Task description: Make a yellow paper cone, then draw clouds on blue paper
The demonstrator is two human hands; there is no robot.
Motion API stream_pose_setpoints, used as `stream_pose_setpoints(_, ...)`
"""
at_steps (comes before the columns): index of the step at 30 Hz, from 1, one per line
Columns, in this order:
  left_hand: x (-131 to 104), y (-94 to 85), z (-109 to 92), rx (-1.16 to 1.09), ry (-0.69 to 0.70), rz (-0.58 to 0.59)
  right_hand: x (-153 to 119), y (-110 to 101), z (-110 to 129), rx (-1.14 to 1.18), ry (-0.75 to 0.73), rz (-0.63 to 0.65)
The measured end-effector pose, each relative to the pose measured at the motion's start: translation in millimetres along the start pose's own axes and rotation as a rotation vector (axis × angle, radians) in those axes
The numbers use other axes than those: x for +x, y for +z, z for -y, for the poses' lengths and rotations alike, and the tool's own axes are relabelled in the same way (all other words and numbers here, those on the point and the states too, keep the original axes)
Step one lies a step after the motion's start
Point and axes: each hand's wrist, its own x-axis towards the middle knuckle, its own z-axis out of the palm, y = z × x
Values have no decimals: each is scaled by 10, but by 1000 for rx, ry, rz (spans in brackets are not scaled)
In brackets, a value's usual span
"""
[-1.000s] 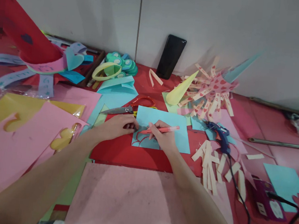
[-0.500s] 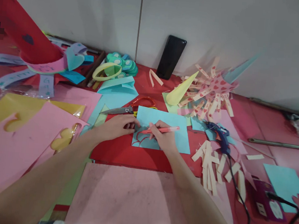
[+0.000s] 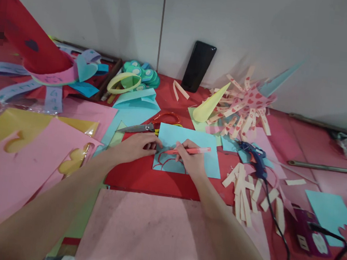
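Note:
A light blue sheet of paper (image 3: 191, 138) lies on the red surface, with curved red lines drawn in its lower left part. My right hand (image 3: 191, 154) grips a red pen (image 3: 200, 150) over the sheet, the fingers pinched near the tip, which sits by the upper curve. At the sheet's left edge rests my left hand (image 3: 139, 146), its index finger reaching onto the paper and the other fingers loosely bent. It holds nothing that I can see. Just behind it lie scissors (image 3: 138, 128) with red handles, partly hidden by the sheet.
A glue gun (image 3: 255, 157) and pale paper strips (image 3: 243, 191) lie right of the sheet. Behind stand a yellow paper cone (image 3: 210, 105) and a phone (image 3: 198, 66) leaning on the wall. Pink cut-out sheets (image 3: 23, 168) lie left. A cable runs to a purple socket box (image 3: 308, 229).
My right hand and the pen have shifted slightly to the right, and the red curve under the tip has grown longer. My left hand stays in place.

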Motion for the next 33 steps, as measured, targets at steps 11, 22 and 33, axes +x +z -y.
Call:
stream_pose_setpoints(11,-4,0,0,8,2,-1,-2,-4,-28,8,-37,-33)
stream_pose_setpoints(22,3,15,27,5,4,-9,-13,-11,6,14,-12,-74)
stream_pose_setpoints(33,-6,-5,-18,15,-3,-7,-28,-16,28,36,21,-132)
